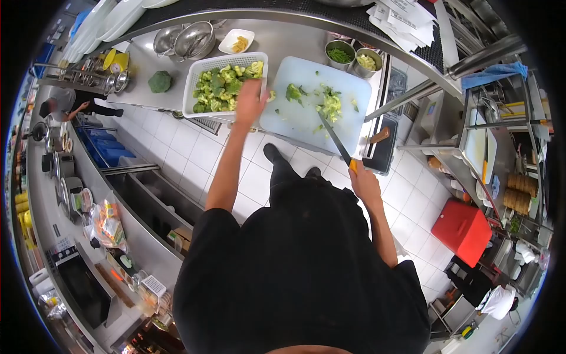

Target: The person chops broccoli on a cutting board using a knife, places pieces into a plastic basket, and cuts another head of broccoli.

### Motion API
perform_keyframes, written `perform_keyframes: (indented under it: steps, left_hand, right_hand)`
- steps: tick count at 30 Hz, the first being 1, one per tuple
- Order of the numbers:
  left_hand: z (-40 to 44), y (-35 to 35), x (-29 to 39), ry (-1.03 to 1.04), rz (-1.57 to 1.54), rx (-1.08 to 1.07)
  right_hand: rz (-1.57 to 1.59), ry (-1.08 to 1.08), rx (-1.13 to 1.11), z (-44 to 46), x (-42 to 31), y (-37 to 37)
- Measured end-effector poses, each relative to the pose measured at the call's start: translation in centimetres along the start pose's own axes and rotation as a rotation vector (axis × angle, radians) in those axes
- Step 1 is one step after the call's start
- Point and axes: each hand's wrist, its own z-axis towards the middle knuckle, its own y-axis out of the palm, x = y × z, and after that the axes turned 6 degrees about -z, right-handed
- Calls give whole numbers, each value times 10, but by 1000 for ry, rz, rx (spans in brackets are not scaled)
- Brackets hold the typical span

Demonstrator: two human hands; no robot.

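My right hand (365, 182) is wrapped round the yellow handle of a long kitchen knife (336, 139). The blade lies slanted over a pale blue cutting board (289, 125), its tip near a pile of chopped broccoli (331, 105). A smaller green broccoli piece (293, 92) lies to the left on the board. My left hand (252, 97) is at the right side of a white plastic basket (190, 94) holding broccoli florets (215, 88). Its fingers are smeared and partly hidden, and a pale piece (271, 95) shows beside it.
A whole broccoli head (160, 82) sits left of the basket. Behind are metal bowls (194, 40) and a white dish (247, 35). Metal containers of cut greens (339, 55) stand beyond the board. A shelf edge (247, 12) overhangs the counter. Another person (65, 103) is at far left.
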Motion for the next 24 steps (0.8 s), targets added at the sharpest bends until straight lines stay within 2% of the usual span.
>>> perform_keyframes:
  steps: [2,5,11,14,17,24]
  left_hand:
    - [6,40,40,-270,-123,-282]
    - [-18,115,24,-402,-85,-131]
    - [-57,121,8,-178,-414,-153]
    - [-63,103,29,-311,-504,-178]
    - [-60,109,30,-224,-459,-130]
    - [-52,113,31,-300,-477,-127]
  right_hand:
    - [15,-23,12,-3,-4,5]
    - [16,-46,39,-4,-14,5]
    - [-19,-63,88,-10,-35,-19]
    - [-63,-108,128,-8,-34,-16]
    - [-107,-125,130,-2,-33,-15]
    - [-152,-201,114,23,-35,-23]
